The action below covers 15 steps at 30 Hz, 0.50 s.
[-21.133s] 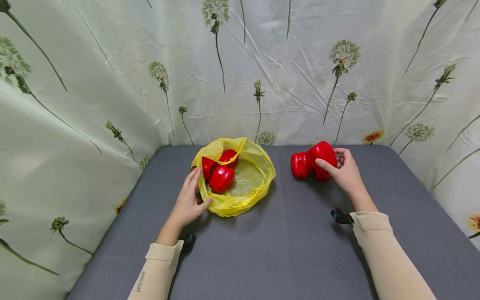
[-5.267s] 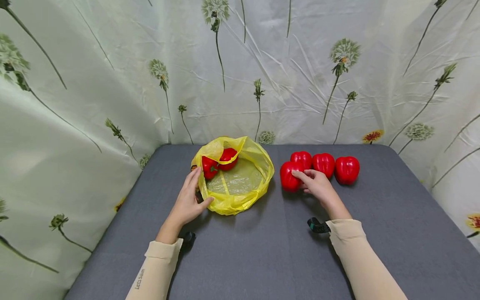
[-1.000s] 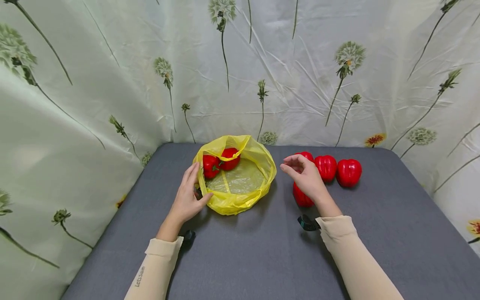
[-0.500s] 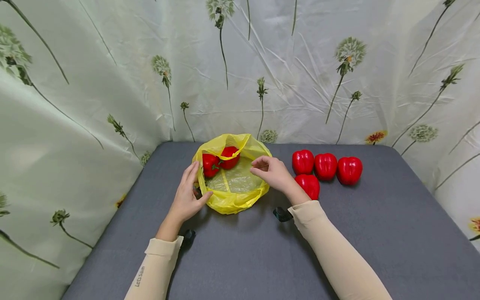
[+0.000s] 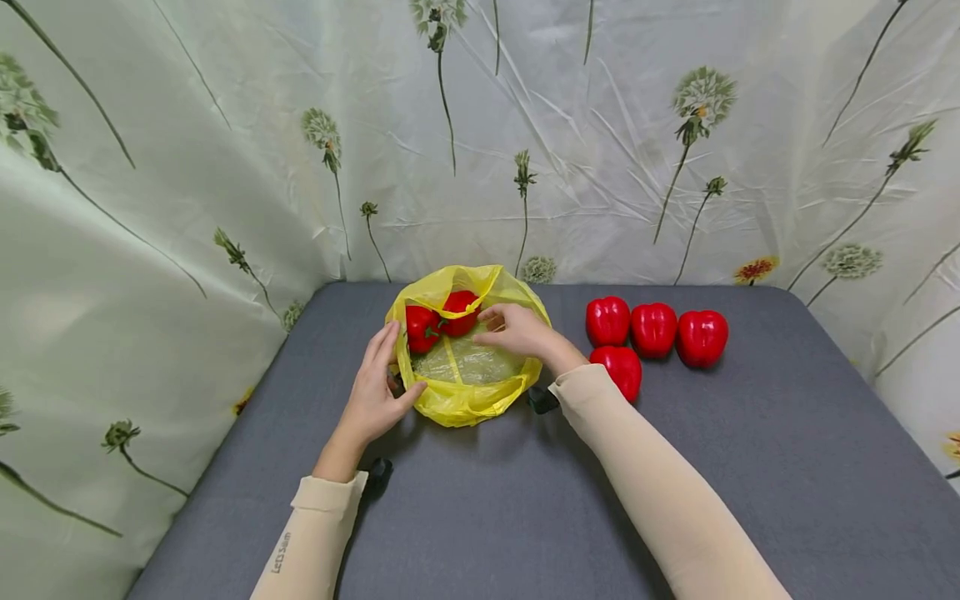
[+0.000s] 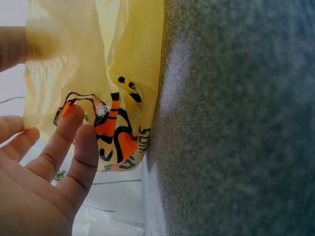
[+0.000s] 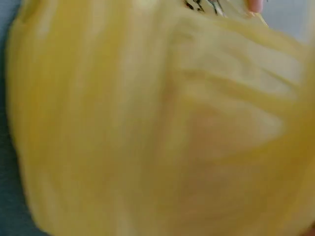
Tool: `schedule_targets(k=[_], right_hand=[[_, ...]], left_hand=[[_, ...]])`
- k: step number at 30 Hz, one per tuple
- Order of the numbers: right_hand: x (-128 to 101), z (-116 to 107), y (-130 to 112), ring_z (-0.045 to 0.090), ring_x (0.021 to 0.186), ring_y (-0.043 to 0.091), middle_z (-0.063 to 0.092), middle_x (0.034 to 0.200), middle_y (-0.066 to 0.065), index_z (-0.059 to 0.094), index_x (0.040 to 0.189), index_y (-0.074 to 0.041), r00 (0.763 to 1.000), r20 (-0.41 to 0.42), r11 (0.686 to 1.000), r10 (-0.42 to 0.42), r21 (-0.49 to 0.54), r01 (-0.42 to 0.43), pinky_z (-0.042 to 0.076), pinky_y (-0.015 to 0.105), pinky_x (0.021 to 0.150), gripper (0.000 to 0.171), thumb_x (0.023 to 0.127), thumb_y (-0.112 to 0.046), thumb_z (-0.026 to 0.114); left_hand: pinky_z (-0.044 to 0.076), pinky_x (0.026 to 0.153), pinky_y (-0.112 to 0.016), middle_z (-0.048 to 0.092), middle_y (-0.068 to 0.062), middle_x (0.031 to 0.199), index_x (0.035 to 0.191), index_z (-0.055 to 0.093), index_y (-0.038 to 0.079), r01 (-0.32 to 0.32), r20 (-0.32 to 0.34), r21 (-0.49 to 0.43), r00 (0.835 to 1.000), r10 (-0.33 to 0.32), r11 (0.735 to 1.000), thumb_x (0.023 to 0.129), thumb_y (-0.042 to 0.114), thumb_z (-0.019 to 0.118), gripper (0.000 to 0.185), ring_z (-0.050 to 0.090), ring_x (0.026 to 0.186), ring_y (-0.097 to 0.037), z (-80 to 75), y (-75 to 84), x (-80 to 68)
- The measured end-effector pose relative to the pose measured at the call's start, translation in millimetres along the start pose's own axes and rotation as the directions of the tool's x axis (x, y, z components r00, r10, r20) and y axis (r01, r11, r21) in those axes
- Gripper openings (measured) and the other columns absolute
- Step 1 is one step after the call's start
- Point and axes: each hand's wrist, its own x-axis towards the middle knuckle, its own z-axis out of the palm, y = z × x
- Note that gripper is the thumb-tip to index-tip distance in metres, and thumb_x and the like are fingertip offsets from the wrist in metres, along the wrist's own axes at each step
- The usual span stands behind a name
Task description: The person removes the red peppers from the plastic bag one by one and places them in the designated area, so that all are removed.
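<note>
The right-wrist view is a yellow blur. The right hand (image 5: pixel 517 332) reaches, fingers loose and seemingly empty, over the crumpled yellow plastic bag (image 5: pixel 457 400), whose mouth faces up; the left hand (image 5: pixel 375 398) pinches its nine-o'clock rim.

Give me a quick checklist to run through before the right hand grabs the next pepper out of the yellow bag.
1. Bag mouth open: ok. The yellow bag gapes wide, rim rolled down.
2. Bag steadied: ok. The left hand holds its near-left rim.
3. Right hand free: ok. The right hand reaches over the bag with nothing in it.
4. Peppers within reach: ok. Two peppers in the bag lie at the far-left side, just beyond the fingertips.
5. Room to set one down: ok. Bare table shows near the four peppers on the table.
6. Contact with a pepper: cannot tell.
</note>
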Motion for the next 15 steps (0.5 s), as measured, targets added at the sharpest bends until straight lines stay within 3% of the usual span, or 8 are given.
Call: schedule_targets(k=[10, 15], right_hand=[[25.6, -5.7, -3.5, 0.059, 0.14, 0.037, 0.063, 0.15, 0.023, 0.059, 0.149, 0.002, 0.997, 0.04, 0.998, 0.061, -0.037, -0.059, 0.048, 0.046, 0.118, 0.056, 0.102, -0.025, 0.072], [33.9, -4.1, -2.8, 0.055, 0.145, 0.04, 0.058, 0.154, 0.027, 0.051, 0.153, 0.004, 0.999, 0.011, 0.999, 0.032, -0.03, -0.032, 0.045, 0.048, 0.121, 0.063, 0.1, -0.023, 0.073]], left_hand=[[0.058, 0.072, -0.035, 0.031, -0.02, 0.173, 0.168, 0.029, 0.0, 0.003, 0.009, -0.004, 1.0, -0.003, 1.0, 0.088, 0.014, 0.086, 0.099, 0.062, 0.107, -0.03, -0.9, 0.1, -0.5], [0.058, 0.071, -0.035, 0.031, -0.02, 0.173, 0.168, 0.029, 0.0, 0.006, 0.011, -0.004, 1.0, -0.006, 1.0, 0.088, 0.014, 0.086, 0.1, 0.061, 0.108, -0.031, -0.8, -0.4, 0.2]])
